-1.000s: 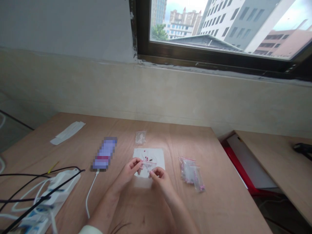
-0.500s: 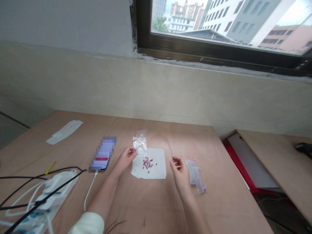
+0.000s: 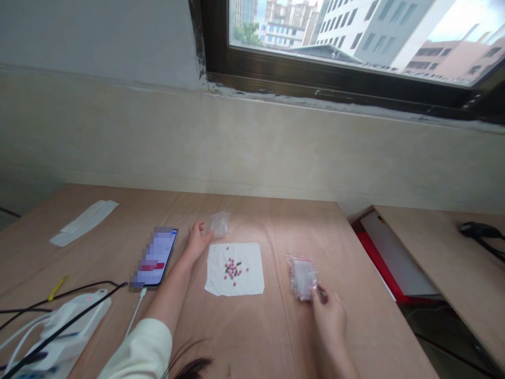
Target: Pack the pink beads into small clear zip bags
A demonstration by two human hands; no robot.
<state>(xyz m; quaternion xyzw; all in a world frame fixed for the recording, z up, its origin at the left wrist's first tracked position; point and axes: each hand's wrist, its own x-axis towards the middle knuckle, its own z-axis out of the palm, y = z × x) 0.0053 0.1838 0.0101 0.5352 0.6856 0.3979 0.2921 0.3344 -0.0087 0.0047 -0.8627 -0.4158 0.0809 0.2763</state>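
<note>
A white paper sheet [image 3: 252, 258] lies on the table with a cluster of small pink and dark pills [image 3: 232, 268] on it. Beyond its upper left corner rests a clear zip bag [image 3: 220, 223]. My left hand [image 3: 198, 239] is at that bag's left edge, fingers loosely curled and thumb apart from them. To the right of the sheet, my right hand [image 3: 330, 311] pinches the lower right edge of a small stack of red-edged zip bags [image 3: 303, 279]. Pink pieces show through the stack; how many bags the fingers grip is hidden.
A phone [image 3: 158, 258] with a white charging cable [image 3: 136, 313] lies left of my left forearm. Power strips [image 3: 74, 326] with black and white cables fill the lower left. White strips [image 3: 84, 223] lie at the far left. Another desk [image 3: 442, 231] stands to the right.
The clear bag has moved from the sheet's upper left corner to beyond it. My right hand has gone right and down onto the zip bags, which now lie together. The view has shifted slightly.
</note>
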